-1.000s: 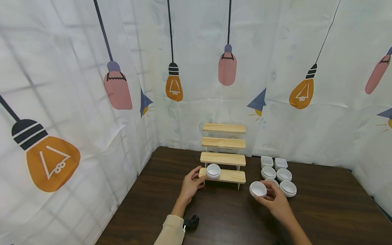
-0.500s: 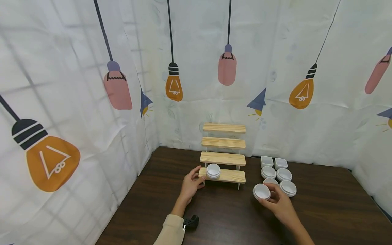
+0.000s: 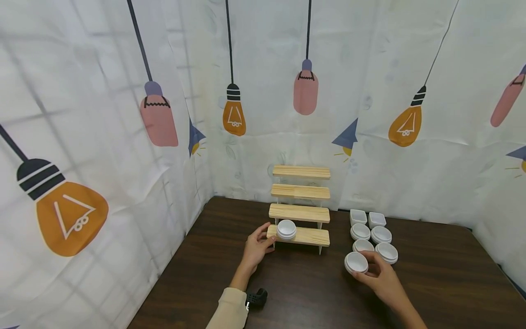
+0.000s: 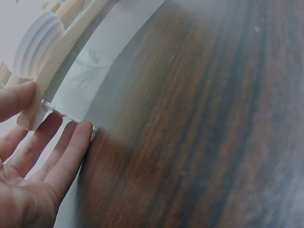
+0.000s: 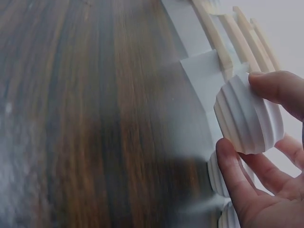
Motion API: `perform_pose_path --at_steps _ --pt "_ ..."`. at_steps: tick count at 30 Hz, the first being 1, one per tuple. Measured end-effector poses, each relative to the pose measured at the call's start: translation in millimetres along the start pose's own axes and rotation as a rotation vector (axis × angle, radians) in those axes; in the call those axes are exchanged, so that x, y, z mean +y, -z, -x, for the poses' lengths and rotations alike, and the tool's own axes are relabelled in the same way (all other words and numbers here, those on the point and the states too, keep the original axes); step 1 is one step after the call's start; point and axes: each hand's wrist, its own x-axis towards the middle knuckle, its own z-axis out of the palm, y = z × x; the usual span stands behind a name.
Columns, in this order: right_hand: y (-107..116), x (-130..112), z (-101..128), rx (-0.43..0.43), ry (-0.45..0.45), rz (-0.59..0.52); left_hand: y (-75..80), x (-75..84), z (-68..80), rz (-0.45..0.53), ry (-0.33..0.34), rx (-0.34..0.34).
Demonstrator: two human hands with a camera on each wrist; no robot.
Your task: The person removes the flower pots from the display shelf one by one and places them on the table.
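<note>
While the left hand (image 3: 258, 246) is bracing the left end of the stepped wooden rack (image 3: 300, 210), thumb on the lowest plank and fingers (image 4: 57, 147) lying straight against its underside, it is most likely keeping the light stand from sliding on the dark table (image 3: 296, 292). A small stack of white ribbed bowls (image 3: 286, 229) is already sitting on that lowest step, just right of the steadying thumb. Right of the rack and nearer the person, the right hand (image 3: 380, 278) is pinching a short stack of round white bowls (image 3: 356, 262) between thumb and curled fingers (image 5: 237, 175), gripping the ribbed wall so the dishes are staying nested and tilted rim-forward. I cannot tell whether this stack is touching the table. Behind it, further right of the rack, the remaining white dishes (image 3: 374, 233) are waiting in two rows, round ones in front and two square ones at the back, near the bulb-printed backdrop (image 3: 407, 123).
</note>
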Motion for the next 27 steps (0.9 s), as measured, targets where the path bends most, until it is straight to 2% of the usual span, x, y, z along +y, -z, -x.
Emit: perform_pose_path --at_steps 7,17,27 --pt "7 3 1 -0.021 -0.036 0.048 1.0 -2.6 -1.7 0.006 0.004 0.000" --pt "16 12 3 -0.055 -0.085 0.081 -1.1 26.8 16.8 0.013 -0.017 -0.020" --pt "22 17 4 -0.068 -0.103 0.087 -1.3 29.4 17.6 0.025 0.000 -0.019"
